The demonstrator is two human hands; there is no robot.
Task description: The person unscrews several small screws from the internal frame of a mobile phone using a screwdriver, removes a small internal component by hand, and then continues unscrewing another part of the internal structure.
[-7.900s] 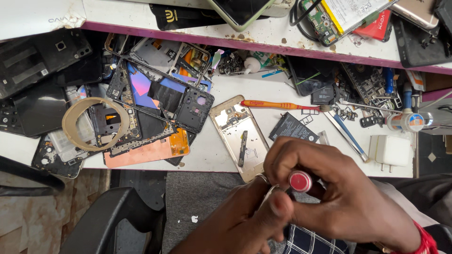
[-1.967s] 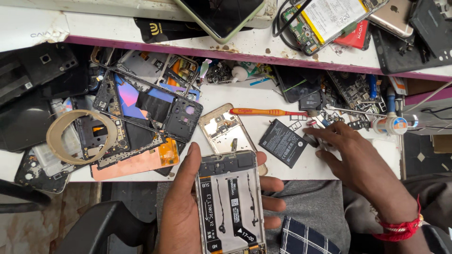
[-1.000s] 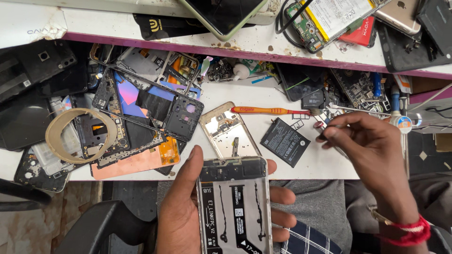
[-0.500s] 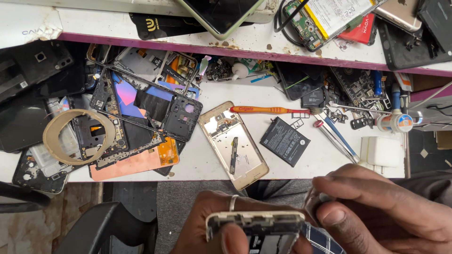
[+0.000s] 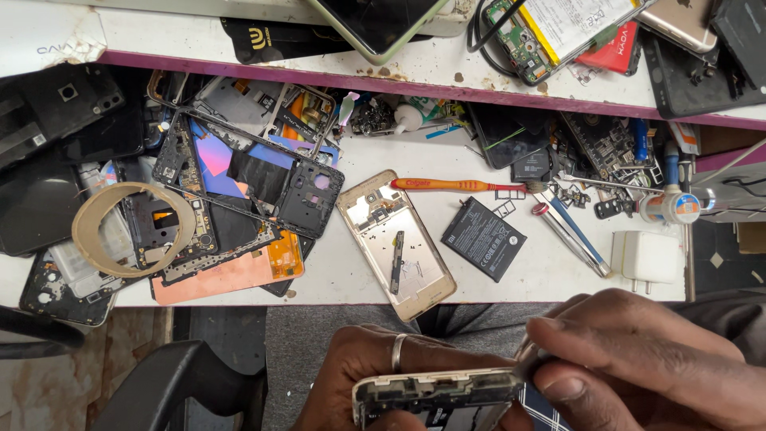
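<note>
**Opened phone held low, both hands on it**

Our left hand (image 5: 375,379) fingers wrap the opened phone (image 5: 435,397) from below, at frame bottom, in front of the bench (image 5: 335,275). Right hand (image 5: 646,359) fingers pinch shut on a thin tool (image 5: 528,363), tip at the phone's top-right corner. Behind on the bench: gold back cover (image 5: 396,243), black battery (image 5: 483,238), orange toothbrush (image 5: 455,185), white charger (image 5: 645,257).

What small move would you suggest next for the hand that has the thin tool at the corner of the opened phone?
Probably ease the thin metal tool along the opened phone's top edge; the right hand has its tip there, the left hand steadying it.
</note>
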